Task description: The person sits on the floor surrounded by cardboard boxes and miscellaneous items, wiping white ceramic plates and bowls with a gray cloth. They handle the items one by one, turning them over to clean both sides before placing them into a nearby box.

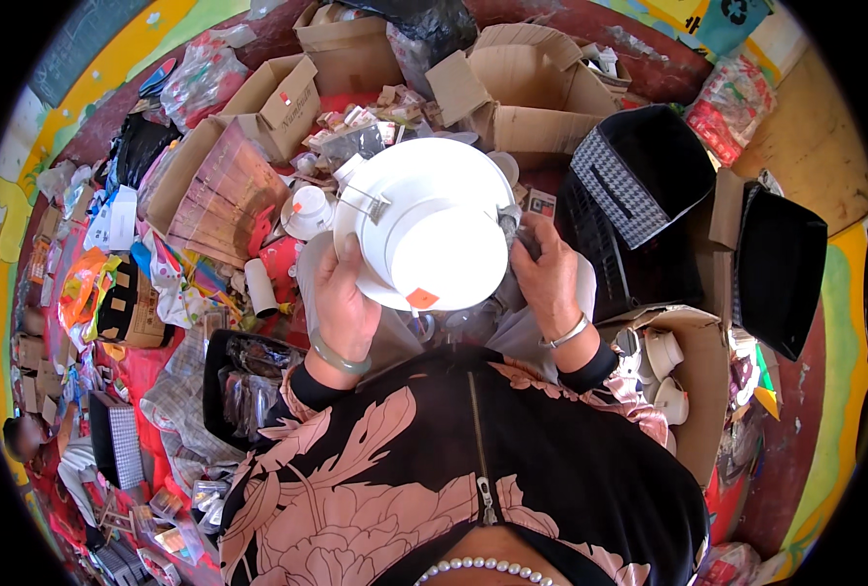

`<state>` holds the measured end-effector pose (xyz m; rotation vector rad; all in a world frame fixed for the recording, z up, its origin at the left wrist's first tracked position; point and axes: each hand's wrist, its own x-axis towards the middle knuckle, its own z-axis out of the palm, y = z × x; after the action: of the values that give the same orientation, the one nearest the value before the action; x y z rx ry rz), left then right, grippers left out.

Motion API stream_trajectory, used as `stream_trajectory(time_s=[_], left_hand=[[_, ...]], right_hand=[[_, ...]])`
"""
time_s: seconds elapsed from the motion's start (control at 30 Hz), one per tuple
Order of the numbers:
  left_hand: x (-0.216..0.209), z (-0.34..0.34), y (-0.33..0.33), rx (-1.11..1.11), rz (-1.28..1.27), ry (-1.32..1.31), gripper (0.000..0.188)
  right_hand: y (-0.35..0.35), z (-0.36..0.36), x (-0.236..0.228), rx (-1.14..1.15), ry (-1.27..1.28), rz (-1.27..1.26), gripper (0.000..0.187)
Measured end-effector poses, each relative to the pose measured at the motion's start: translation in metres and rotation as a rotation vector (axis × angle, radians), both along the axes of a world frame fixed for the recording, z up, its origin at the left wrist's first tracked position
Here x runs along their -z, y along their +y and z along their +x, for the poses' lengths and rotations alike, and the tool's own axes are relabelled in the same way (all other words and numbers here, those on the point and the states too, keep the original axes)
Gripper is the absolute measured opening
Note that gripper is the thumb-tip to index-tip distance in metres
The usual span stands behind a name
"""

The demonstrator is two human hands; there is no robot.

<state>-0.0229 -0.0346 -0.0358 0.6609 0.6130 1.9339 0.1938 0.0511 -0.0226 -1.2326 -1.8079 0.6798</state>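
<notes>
Over my lap I hold a large white round recessed downlight housing (449, 254), its wide flange around a raised round centre. It bears an orange sticker and a metal spring clip (376, 208) on its left side. My left hand (346, 305), with a pale bangle at the wrist, grips the lower left rim. At the right edge, my right hand (549, 269) has its fingers closed by a greyish clip (509, 223); the fingertips are partly hidden. Just left of the housing lies a smaller white downlight (307, 211) with an orange sticker.
Near my right arm, a cardboard box (700, 391) holds white lamps. Black fabric bins (639, 181) stand beyond it. Open cardboard boxes (541, 93) line the far side. On the left are a black basket (217, 386) of packets, a white cylinder (260, 287) and another person (81, 474).
</notes>
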Motion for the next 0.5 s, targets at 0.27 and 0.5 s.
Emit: stream_trajectory(time_s=[0.27, 0.5], left_hand=[[-0.004, 0.016, -0.009, 0.09, -0.08, 0.264, 0.026], [-0.027, 0.017, -0.007, 0.077, -0.018, 0.925, 0.021]], right_hand=[[0.021, 0.028, -0.001, -0.052, 0.089, 0.309, 0.025], [0.031, 0.033, -0.06, -0.237, -0.157, 0.34, 0.031]])
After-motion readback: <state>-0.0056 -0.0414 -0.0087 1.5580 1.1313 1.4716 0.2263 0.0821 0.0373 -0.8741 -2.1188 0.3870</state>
